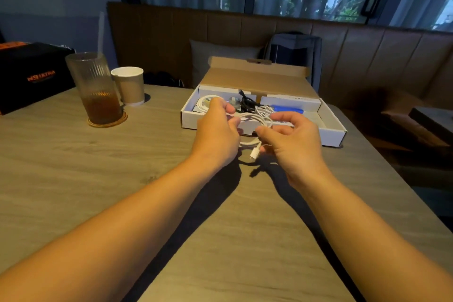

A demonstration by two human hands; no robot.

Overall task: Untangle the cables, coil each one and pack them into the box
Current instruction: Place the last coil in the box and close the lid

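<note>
A white cable (257, 117) runs in loops between my two hands, just in front of the open white cardboard box (333, 133). My left hand (217, 131) pinches the loops at their left side. My right hand (291, 141) holds the right side with thumb and curled fingers, and the cable's white plug (255, 153) hangs down below it. Inside the box lie a coiled white cable (203, 103), a black cable (246, 103) and a blue item (289, 109).
A ribbed glass of brown drink (94, 88) with a straw stands on a coaster at the left, a paper cup (130, 86) beside it. A black box (31, 73) sits at the far left. A padded bench (343, 51) runs behind the wooden table (122, 179).
</note>
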